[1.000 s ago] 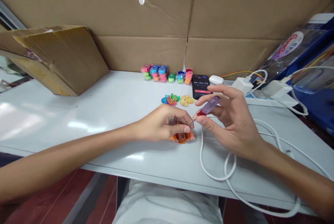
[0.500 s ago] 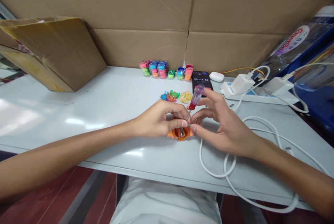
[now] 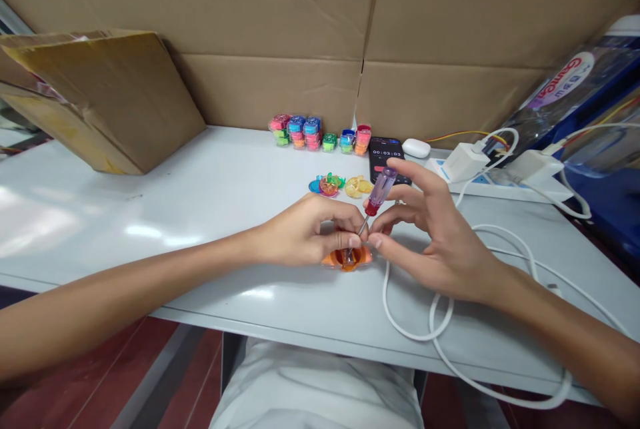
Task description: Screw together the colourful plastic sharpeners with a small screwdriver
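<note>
A screwdriver [image 3: 382,189] with a clear purple handle and red collar leans up to the right, its metal shaft running down toward an orange plastic sharpener-like piece [image 3: 361,258] on the table. My left hand [image 3: 313,229] is closed, thumb and fingers pinched around the lower shaft just above the orange piece. A small metal part [image 3: 349,256] shows inside that piece, whose back is hidden by my fingers. My right hand [image 3: 435,236] has its index finger at the handle's top and other fingers against its side. The right thumb tip lies close to my left fingertips.
Behind my hands lie translucent coloured plastic pieces [image 3: 330,184] and yellow ones [image 3: 357,186]. Farther back stand several stacked coloured pieces [image 3: 305,132], a phone [image 3: 385,149] and a white case [image 3: 416,148]. A white cable [image 3: 435,332] loops at right below a power strip [image 3: 500,186]. A cardboard box [image 3: 130,102] stands left.
The screwdriver handle tips slightly farther right, and my right index finger has lifted to its top end. My left hand stays almost in place above the orange piece.
</note>
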